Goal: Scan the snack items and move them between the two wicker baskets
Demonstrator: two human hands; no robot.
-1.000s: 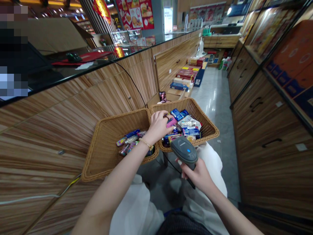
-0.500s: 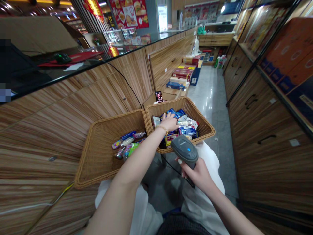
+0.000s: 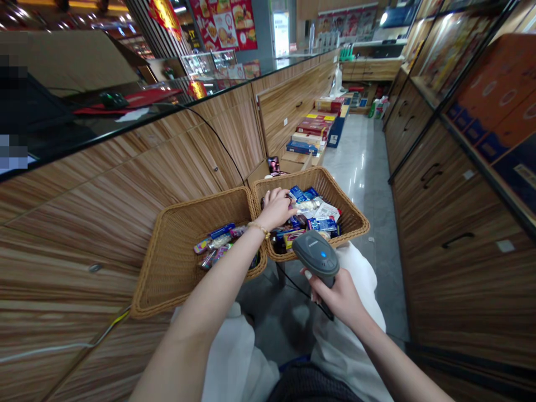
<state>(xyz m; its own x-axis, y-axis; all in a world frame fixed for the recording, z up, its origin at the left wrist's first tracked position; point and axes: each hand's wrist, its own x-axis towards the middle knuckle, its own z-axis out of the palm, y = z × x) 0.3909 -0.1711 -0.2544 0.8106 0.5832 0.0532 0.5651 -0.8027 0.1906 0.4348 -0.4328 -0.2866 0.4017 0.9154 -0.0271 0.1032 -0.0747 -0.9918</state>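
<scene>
My left hand (image 3: 277,209), with a beaded bracelet at the wrist, reaches into the right wicker basket (image 3: 349,215). Its thumb and forefinger close on one end of a clear tube of white pieces (image 3: 309,206); the other fingers bend over the goods on the left, their tips partly hidden. Around it lie blue packets (image 3: 297,194), a blue box (image 3: 321,224), a yellow pack (image 3: 294,239) and a white packet (image 3: 328,211). Above my lap, my right hand (image 3: 335,295) grips a dark grey barcode scanner (image 3: 315,254) with a lit blue light.
The left wicker basket (image 3: 144,262) holds several colourful packages (image 3: 218,243). A wooden counter (image 3: 201,151) runs along the left, with a phone (image 3: 273,166) behind the baskets. Stacked boxes (image 3: 314,125) stand farther back. Wooden cabinets (image 3: 456,223) line the right side of the aisle.
My left hand has moved left inside the right basket, and the clear tube has shifted left with it. More of the white packet now shows. The right hand and scanner stay put.
</scene>
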